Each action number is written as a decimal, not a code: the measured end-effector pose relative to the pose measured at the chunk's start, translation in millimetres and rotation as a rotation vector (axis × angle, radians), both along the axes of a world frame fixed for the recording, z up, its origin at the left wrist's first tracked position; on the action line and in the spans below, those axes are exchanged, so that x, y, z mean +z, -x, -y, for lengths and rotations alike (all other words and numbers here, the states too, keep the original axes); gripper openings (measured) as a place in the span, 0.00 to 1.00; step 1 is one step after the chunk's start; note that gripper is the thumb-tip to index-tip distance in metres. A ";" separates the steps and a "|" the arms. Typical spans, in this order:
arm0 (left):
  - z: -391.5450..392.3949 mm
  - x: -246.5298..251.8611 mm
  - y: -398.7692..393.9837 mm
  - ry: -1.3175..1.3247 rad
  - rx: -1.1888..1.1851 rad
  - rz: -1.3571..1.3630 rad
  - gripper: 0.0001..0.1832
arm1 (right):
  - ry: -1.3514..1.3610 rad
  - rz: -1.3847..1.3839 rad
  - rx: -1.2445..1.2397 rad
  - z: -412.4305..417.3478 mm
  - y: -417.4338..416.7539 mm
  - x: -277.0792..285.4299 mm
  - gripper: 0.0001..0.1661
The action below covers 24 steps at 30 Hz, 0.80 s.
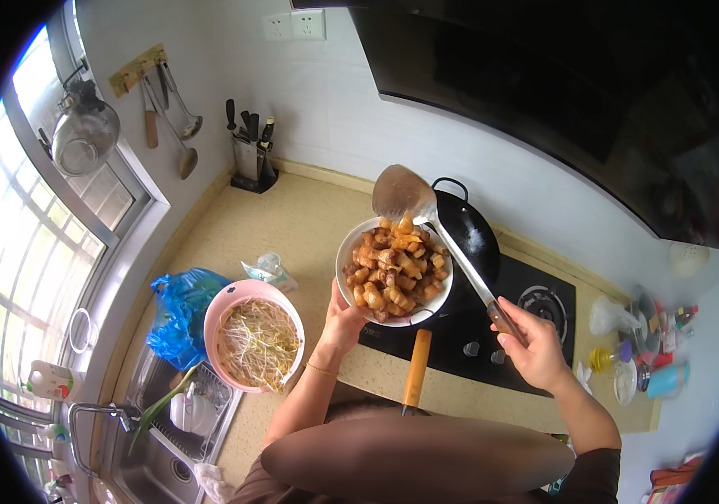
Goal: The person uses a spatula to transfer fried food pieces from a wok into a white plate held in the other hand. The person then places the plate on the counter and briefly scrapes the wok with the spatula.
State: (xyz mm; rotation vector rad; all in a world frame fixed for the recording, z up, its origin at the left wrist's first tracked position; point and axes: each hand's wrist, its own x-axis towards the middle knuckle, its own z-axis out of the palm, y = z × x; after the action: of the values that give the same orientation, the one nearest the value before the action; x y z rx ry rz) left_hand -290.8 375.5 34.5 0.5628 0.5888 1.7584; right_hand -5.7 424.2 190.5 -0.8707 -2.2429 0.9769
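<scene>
My left hand (345, 318) grips the lower left rim of a white bowl (345, 252) heaped with browned chunks of meat (397, 268). In my right hand (532, 346) is the wooden handle of a metal wok spatula (403, 192), whose blade lies over the far edge of the bowl, touching or just above the chunks. Behind the bowl stands a black wok (469, 233) on the gas stove, partly hidden by the bowl and the spatula. Its wooden handle (417, 368) points towards me, below the bowl.
A pink basin (213, 340) of bean sprouts (258, 343) sits left, beside a blue plastic bag (183, 315) and the sink (145, 466). A knife block (249, 165) stands in the back corner. The second burner (543, 309) is at right, with jars beyond; a range hood (523, 82) overhangs the stove.
</scene>
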 end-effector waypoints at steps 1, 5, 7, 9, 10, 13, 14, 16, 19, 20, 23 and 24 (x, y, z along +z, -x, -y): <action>0.2 -1.1 0.2 -0.012 0.013 -0.002 0.44 | 0.036 -0.013 -0.008 -0.8 1.2 1.6 0.29; 1.1 -0.1 1.5 -0.041 0.050 0.006 0.45 | 0.030 0.003 -0.007 -6.9 3.7 2.5 0.29; 4.5 2.6 4.9 -0.043 0.054 0.004 0.45 | -0.030 0.027 0.016 -6.8 3.3 -1.1 0.29; 6.4 4.0 7.0 -0.044 0.062 0.008 0.45 | -0.123 0.044 0.029 -2.0 2.9 -4.9 0.29; 6.6 4.0 7.6 -0.044 0.068 0.013 0.45 | -0.102 0.078 0.023 3.8 2.1 0.2 0.28; 7.1 6.2 8.7 -0.036 0.097 0.032 0.45 | -0.117 0.076 0.038 12.5 5.4 -4.4 0.28; 8.0 6.5 8.4 -0.033 0.108 0.039 0.45 | -0.136 0.051 0.055 11.1 7.7 -12.1 0.30; 9.9 9.3 7.8 -0.033 0.104 0.032 0.45 | -0.170 0.028 0.084 7.2 12.7 -20.5 0.31; 9.0 7.2 8.7 -0.037 0.096 0.018 0.45 | -0.202 0.038 0.107 3.7 21.6 -26.9 0.30; 8.3 5.4 9.2 -0.039 0.092 0.012 0.45 | -0.214 0.051 0.116 3.6 25.0 -27.4 0.30; 10.6 1.1 11.1 -0.029 0.094 -0.007 0.44 | -0.228 0.044 0.142 3.6 35.0 -24.7 0.30; 11.4 1.0 10.8 -0.029 0.104 -0.004 0.44 | -0.219 0.022 0.128 2.5 36.1 -24.6 0.30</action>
State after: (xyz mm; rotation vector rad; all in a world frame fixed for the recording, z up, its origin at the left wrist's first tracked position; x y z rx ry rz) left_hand -301.5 364.1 35.6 0.5639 0.6055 1.8671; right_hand -41.8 421.7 165.9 -0.6521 -2.3937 0.7602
